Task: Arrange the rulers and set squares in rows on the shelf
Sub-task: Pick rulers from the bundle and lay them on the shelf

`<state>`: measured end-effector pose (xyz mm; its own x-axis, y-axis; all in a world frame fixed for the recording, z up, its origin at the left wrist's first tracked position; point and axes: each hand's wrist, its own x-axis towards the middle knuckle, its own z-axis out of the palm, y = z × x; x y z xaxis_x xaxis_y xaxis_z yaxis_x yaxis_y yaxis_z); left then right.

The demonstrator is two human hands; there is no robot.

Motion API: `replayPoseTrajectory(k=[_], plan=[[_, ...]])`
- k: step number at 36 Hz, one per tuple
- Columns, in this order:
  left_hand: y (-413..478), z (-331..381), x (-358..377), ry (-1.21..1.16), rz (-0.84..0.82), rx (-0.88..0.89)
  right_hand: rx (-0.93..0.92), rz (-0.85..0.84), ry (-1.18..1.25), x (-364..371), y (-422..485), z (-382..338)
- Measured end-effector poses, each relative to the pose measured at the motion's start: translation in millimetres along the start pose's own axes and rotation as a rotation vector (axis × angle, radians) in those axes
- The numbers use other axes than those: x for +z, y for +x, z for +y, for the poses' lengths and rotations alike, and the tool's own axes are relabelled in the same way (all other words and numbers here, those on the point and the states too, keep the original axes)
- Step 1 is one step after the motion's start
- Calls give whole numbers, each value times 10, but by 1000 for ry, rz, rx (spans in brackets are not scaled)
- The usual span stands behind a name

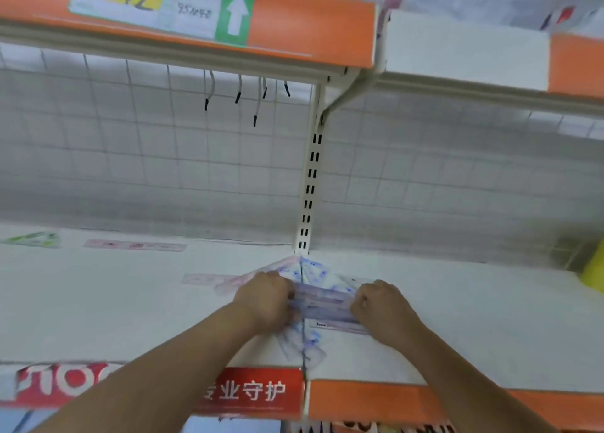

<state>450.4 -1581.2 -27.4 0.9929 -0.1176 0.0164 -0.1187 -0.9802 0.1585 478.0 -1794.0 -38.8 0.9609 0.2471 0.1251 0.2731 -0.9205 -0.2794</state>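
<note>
Both hands on one item: left hand (pixel 265 298) and right hand (pixel 383 309) each hold one end of a flat purple-and-blue bundle of packaged rulers (pixel 323 304). Grip, both sides: fingers curled in, clamped on the bundle ends, knuckles up. The bundle is mid-shelf, over the seam between two bays, low over the white metal shelf (pixel 474 318); can't tell if it touches.

Under it is a loose fan of clear blue-printed ruler packs (pixel 312 269), overlapping, splayed toward the back post and toward the front edge. A pale pink ruler pack (pixel 209 279) lies flat just left of the left hand. At the back left, a second pink ruler pack (pixel 134 245) lies parallel to the back wall. A green-and-white set square pack (pixel 32 239) lies near it, further left.

Surroundings:
- white wire grid back panel (pixel 163 145)
- cream slotted upright post (pixel 310 187)
- orange-edged upper shelf (pixel 310 27) with a handwritten price label (pixel 147 1)
- black-tipped wire hooks (pixel 238 92) hanging under the upper shelf
- red front strip with white Chinese characters (pixel 255 391)
- blurred yellow object (pixel 593 272) at the right edge, can't identify
</note>
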Motion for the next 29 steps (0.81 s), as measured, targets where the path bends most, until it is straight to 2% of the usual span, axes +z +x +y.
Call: replayPoseTrajectory(k=[3,8,13,20,29], plan=[[-8,19,28,9,2,-8,-21,-110,22,-22,-12,75],[-30,-10,68,15,-19,-27,-44,-147,52,-33,15,122],[-16,-41,115,15,-18,-45,-67,-141,-6,-6,36,132],[13,-63,146,3,-13,-58,0,-88,-51,-50,22,111],[69,-27,186,24,-11,-43,64,-96,63,-62,5,136]])
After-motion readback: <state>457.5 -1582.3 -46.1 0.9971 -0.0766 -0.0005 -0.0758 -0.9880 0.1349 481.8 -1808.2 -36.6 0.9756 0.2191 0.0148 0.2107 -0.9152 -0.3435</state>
